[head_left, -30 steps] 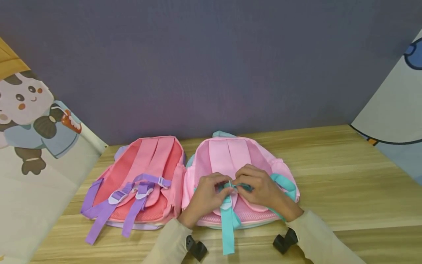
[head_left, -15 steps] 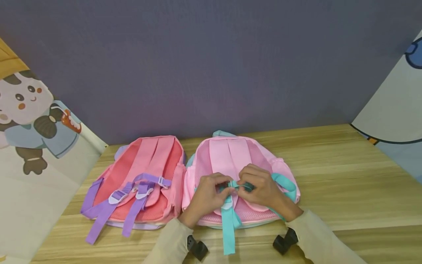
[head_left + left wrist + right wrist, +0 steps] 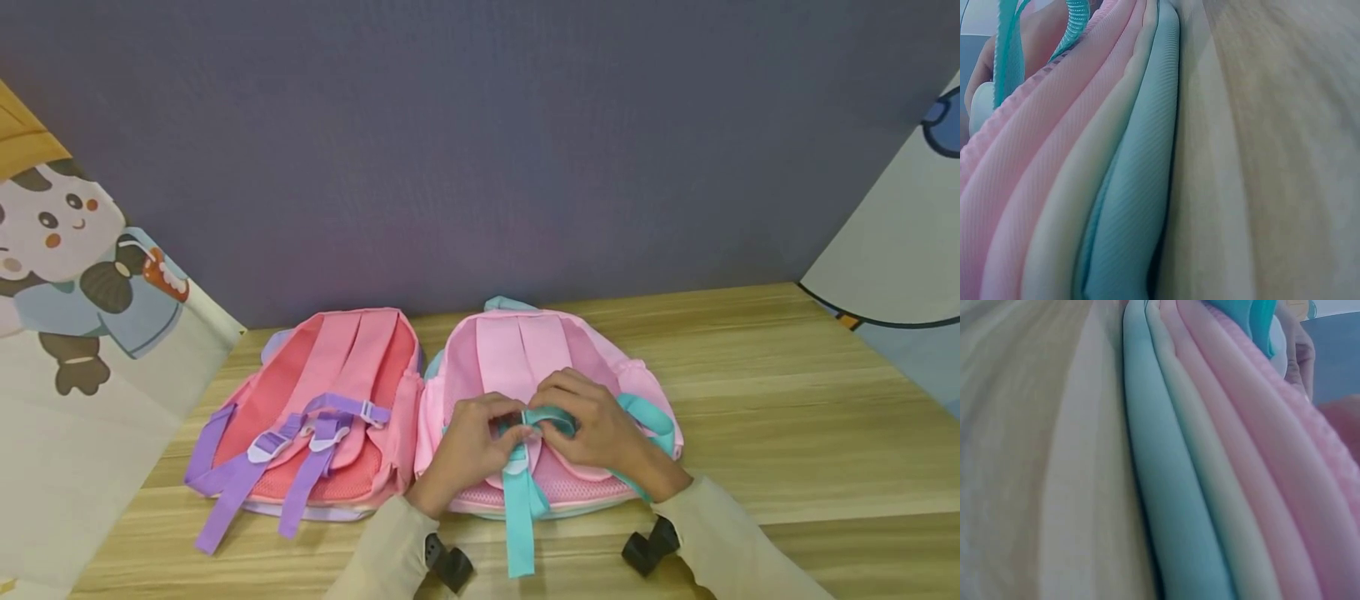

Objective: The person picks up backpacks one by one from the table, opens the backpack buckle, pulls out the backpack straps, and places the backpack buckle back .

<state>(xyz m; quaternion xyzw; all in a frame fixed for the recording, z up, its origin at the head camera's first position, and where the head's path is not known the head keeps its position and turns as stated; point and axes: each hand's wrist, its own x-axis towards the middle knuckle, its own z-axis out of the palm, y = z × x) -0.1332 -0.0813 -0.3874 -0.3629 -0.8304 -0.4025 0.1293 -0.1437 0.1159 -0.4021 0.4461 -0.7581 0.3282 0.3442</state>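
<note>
A light pink backpack (image 3: 501, 342) lies with its shoulder straps facing up. Over its lower middle, my left hand (image 3: 474, 437) pinches the buckle end of a teal strap between thumb and fingertips. From the other side my right hand (image 3: 592, 421) pinches the same webbing, which bows into a small teal loop (image 3: 551, 417) between the hands. Below them a white buckle (image 3: 516, 462) carries a loose teal strap end (image 3: 518, 529) hanging toward the table's front. In the left wrist view the teal strap (image 3: 1007, 56) stands up beside the backpack's edge; the fingertips' contact is mostly hidden.
A coral backpack (image 3: 307, 417) with purple straps (image 3: 232, 500) and white buckles lies against the pink one on the left. Both are on a wood-grain table (image 3: 787, 417). A dark grey panel (image 3: 480, 150) rises along the back.
The teal webbing between the hands has bowed up into a wider loop, after my right hand shifted slightly right and then back left. My left hand and both backpacks stay put.
</note>
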